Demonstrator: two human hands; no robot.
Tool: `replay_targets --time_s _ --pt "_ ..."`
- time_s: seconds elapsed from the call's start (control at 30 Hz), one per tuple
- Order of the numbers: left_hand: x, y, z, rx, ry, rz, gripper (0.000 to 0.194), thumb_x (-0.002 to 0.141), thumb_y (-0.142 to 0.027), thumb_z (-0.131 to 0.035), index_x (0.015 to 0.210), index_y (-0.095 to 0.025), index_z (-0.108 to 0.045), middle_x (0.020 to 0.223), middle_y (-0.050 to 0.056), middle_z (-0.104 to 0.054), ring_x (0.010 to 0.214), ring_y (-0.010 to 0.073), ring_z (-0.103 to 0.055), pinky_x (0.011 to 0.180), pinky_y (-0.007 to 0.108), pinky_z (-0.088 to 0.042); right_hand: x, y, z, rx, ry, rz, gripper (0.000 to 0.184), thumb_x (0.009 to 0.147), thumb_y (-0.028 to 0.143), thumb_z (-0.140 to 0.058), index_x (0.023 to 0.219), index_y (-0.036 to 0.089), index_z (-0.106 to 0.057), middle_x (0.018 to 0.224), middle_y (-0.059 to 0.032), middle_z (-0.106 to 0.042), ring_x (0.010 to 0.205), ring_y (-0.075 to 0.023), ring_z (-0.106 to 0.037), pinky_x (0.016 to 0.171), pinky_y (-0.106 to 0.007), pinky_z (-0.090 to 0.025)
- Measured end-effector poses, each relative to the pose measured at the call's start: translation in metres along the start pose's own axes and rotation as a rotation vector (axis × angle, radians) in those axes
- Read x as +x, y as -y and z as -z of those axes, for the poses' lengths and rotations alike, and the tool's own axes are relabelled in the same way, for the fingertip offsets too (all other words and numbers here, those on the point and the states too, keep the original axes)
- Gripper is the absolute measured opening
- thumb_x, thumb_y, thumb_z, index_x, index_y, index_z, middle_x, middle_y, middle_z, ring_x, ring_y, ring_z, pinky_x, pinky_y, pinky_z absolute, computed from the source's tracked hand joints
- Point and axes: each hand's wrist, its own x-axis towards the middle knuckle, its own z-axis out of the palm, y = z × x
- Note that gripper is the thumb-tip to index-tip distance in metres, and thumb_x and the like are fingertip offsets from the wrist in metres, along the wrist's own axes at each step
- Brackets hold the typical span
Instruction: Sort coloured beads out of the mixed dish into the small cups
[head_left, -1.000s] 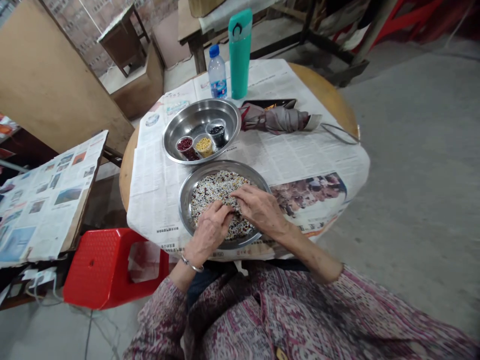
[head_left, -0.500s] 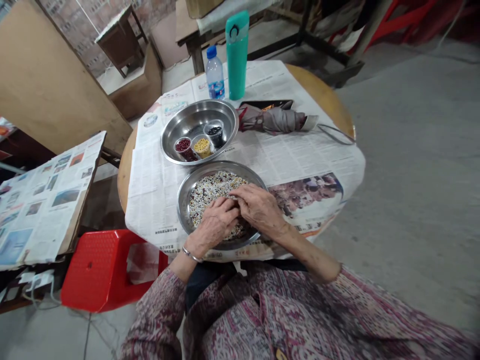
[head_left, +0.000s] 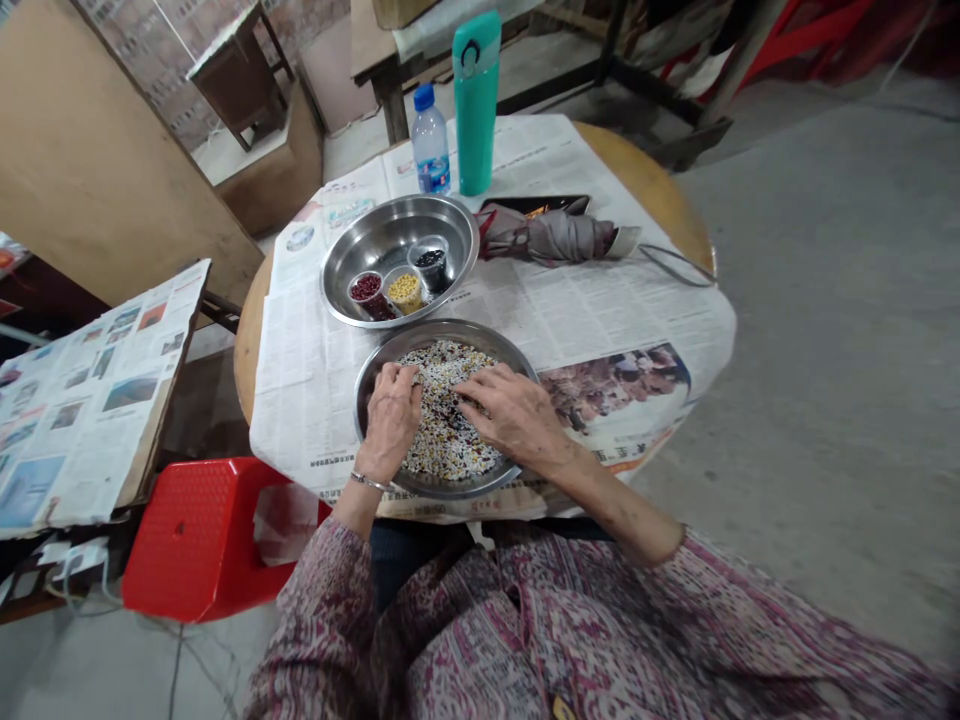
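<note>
A steel basin [head_left: 365, 385] in front of me holds a mix of white, dark, yellow and reddish grains or beans [head_left: 450, 440]. My left hand [head_left: 391, 415] is at the basin's left side, its fingers loosely bent at the edge of the mix. Over the right part of the mix lies my right hand [head_left: 517, 412], its fingers stretched out and apart, their tips at the grains. Neither hand shows anything gripped. Behind stands a second, larger steel basin [head_left: 352, 245] with clear cups of red beans [head_left: 367, 288], yellow beans [head_left: 405, 291] and black beans [head_left: 430, 260].
Newspaper [head_left: 300, 370] covers the round table [head_left: 246, 345]. At its back stand a water bottle [head_left: 430, 145] and a green flask [head_left: 476, 105]. A folded umbrella [head_left: 551, 238] lies beside a dark tray [head_left: 577, 205]. A red stool [head_left: 180, 540] is at the left.
My hands were together over the middle of the mix and have moved apart. The left went to the basin's left side; the right stayed nearly in place, its fingers spreading.
</note>
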Motion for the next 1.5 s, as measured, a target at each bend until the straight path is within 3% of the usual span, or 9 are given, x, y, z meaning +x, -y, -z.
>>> replay_targets --time_s 0.23,0.57,0.83,1.0,1.2,1.37,1.5 --pt "0.007 -0.027 -0.005 -0.079 0.156 -0.138 0.019 0.098 -0.01 -0.051 0.111 -0.019 -0.061 0.108 0.007 -0.059 0.105 0.0211 -0.059 0.1 0.04 -0.052 -0.002 -0.003 0.0 0.033 0.036 0.013 0.023 0.092 0.008 -0.05 0.092 0.019 -0.07 0.09 -0.0078 -0.069 0.094 -0.023 -0.062 0.085 -0.033 -0.047" --pt "-0.028 -0.03 0.009 -0.068 0.271 -0.154 0.014 0.097 -0.011 -0.053 0.106 -0.021 -0.06 0.1 0.004 -0.059 0.096 0.019 -0.059 0.091 0.036 -0.055 -0.002 -0.002 0.0 0.069 0.001 -0.028 0.02 0.094 0.011 -0.048 0.094 0.019 -0.067 0.093 -0.0077 -0.071 0.093 -0.0225 -0.064 0.084 -0.033 -0.046" --pt "-0.02 0.004 0.014 -0.039 0.108 -0.082 0.019 0.101 -0.01 -0.045 0.102 -0.02 -0.061 0.096 0.004 -0.057 0.094 0.0175 -0.059 0.092 0.035 -0.053 -0.002 -0.001 -0.001 0.072 -0.011 -0.028 0.017 0.096 0.015 -0.052 0.09 0.02 -0.068 0.091 -0.0062 -0.073 0.091 -0.0216 -0.066 0.082 -0.032 -0.047" --pt "-0.023 0.004 0.015 0.063 0.032 -0.003 0.012 0.1 -0.019 -0.055 0.111 -0.02 -0.058 0.105 0.007 -0.057 0.101 0.0218 -0.057 0.096 0.042 -0.053 -0.001 0.0 0.0 0.046 -0.004 -0.029 0.017 0.096 0.015 -0.053 0.089 0.019 -0.068 0.09 -0.0061 -0.073 0.09 -0.0215 -0.066 0.081 -0.032 -0.046" --pt "-0.047 -0.022 0.018 -0.071 0.155 -0.026 0.036 0.091 -0.031 -0.072 0.121 -0.022 -0.055 0.111 0.006 -0.054 0.106 0.0225 -0.057 0.097 0.041 -0.054 -0.001 0.001 0.0 0.055 -0.016 -0.036 0.018 0.097 0.017 -0.052 0.088 0.02 -0.068 0.09 -0.0061 -0.073 0.09 -0.0211 -0.066 0.08 -0.032 -0.046" --pt "-0.051 -0.044 0.015 -0.204 0.309 -0.102 0.019 0.093 -0.02 -0.066 0.11 -0.024 -0.06 0.107 0.004 -0.056 0.102 0.0203 -0.057 0.094 0.037 -0.054 -0.002 -0.001 -0.002 0.068 -0.012 -0.037 0.019 0.096 0.017 -0.051 0.089 0.02 -0.068 0.091 -0.0071 -0.073 0.09 -0.0225 -0.066 0.082 -0.033 -0.047" --pt "-0.038 -0.043 0.006 -0.215 0.341 -0.161 0.014 0.096 -0.01 -0.054 0.1 -0.02 -0.062 0.101 0.005 -0.057 0.096 0.0193 -0.058 0.089 0.035 -0.054 -0.002 -0.002 -0.002 0.127 -0.093 -0.049 0.021 0.095 0.014 -0.048 0.096 0.02 -0.069 0.096 -0.0084 -0.074 0.094 -0.0231 -0.066 0.084 -0.034 -0.05"
